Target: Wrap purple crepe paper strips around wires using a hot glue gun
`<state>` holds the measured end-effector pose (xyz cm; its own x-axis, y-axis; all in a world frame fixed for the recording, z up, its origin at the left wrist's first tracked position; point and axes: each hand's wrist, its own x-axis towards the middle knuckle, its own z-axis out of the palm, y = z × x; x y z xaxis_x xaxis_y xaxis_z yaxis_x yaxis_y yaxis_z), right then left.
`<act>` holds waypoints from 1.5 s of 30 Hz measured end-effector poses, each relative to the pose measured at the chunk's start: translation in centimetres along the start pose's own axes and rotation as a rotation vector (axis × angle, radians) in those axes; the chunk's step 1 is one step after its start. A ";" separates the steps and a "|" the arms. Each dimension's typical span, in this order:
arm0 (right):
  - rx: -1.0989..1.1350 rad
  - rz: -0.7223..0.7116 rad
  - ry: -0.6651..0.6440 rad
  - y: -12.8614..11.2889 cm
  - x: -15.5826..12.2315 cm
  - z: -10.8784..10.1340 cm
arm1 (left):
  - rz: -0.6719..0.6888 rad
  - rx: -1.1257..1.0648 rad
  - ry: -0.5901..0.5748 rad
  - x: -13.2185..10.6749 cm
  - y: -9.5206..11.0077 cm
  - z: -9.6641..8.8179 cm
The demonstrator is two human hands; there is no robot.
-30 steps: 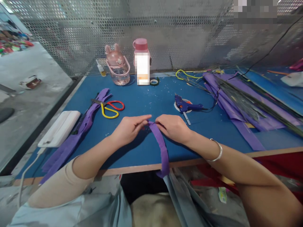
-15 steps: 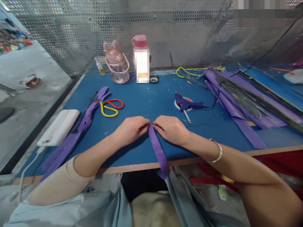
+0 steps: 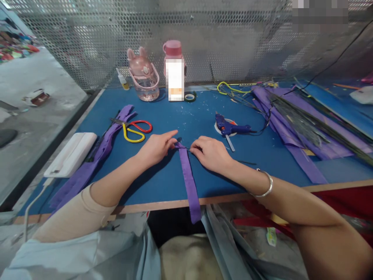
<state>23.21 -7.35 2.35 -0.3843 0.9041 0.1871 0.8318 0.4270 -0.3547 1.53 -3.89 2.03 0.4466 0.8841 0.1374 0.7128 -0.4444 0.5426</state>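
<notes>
The left hand (image 3: 155,147) and right hand (image 3: 211,153) clamp their fingers on the end of a long purple paper strip (image 3: 189,182): light, limp, probably tearable; grip flat beside them.

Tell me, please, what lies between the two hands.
The far end of the purple strip, held by the left hand and right hand; the head view shows it.

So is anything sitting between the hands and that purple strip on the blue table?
Nothing visible. The left hand pinches the far end of the purple strip; the right hand has its fingers closed right beside it, contact too small to tell. The scissors and glue gun lie farther back, off to either side.
</notes>
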 end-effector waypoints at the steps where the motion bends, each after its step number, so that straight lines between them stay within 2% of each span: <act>1: -0.029 -0.007 -0.014 0.0 0.0 0.2 | -0.037 -0.002 0.053 0.0 -0.2 -0.1; 3: -0.071 -0.037 -0.052 -0.1 0.1 0.3 | 0.005 0.037 0.126 -0.1 -0.4 0.0; 5: -0.055 -0.071 -0.028 0.0 0.3 0.0 | 0.131 0.097 0.082 -0.3 -0.4 0.3; 8: -0.007 -0.083 0.173 1.2 0.8 -2.1 | 0.239 0.148 -0.052 -0.3 -0.2 0.8; 10: -0.086 -0.020 0.241 3.1 1.4 -4.2 | 0.236 0.151 -0.068 -0.3 0.0 0.9; 11: -0.167 0.025 0.185 4.3 1.7 -5.2 | 0.228 0.152 -0.060 -0.3 0.0 1.0; 13: -0.335 0.098 -0.039 7.1 2.3 -6.6 | 0.219 0.179 -0.036 -0.3 -0.1 1.0; 15: -0.382 0.173 -0.190 9.8 2.5 -7.1 | 0.216 0.230 -0.003 -0.3 -0.2 0.9; 18: -0.234 0.148 -0.194 12.7 2.2 -6.5 | 0.215 0.260 0.007 -0.2 -0.4 0.8; 22: -0.107 0.190 -0.131 14.4 1.3 -5.7 | 0.214 0.211 -0.030 -0.1 -0.5 0.7; 25: -0.088 0.214 -0.090 15.0 0.9 -6.1 | 0.190 0.179 -0.039 -0.1 -0.5 0.7; 28: -0.172 0.211 -0.123 15.5 0.7 -6.6 | 0.173 0.157 -0.040 -0.1 -0.6 0.7; 32: -0.255 0.103 -0.163 15.7 0.9 -6.8 | 0.177 0.154 -0.035 -0.1 -0.7 0.8; 35: -0.296 0.047 -0.075 15.4 1.2 -6.7 | 0.178 0.146 -0.025 -0.1 -0.7 0.9; 37: -0.284 0.073 0.019 14.9 1.2 -6.8 | 0.173 0.140 -0.024 -0.1 -0.6 0.9; 39: -0.212 0.106 0.123 14.1 1.1 -7.0 | 0.164 0.136 -0.028 -0.1 -0.5 0.9; 41: -0.077 0.099 0.167 13.0 0.9 -7.1 | 0.152 0.130 -0.031 -0.2 -0.4 0.9; 43: 0.117 0.068 0.102 11.7 0.6 -7.2 | 0.141 0.119 -0.032 -0.2 -0.3 0.8; 45: 0.359 0.055 -0.068 10.5 0.4 -7.2 | 0.122 0.104 -0.027 -0.2 -0.2 0.8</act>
<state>34.66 -2.69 5.26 -0.3788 0.9199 0.1016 0.6629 0.3463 -0.6637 1.74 -4.10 1.21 0.5466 0.8190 0.1745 0.7037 -0.5621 0.4346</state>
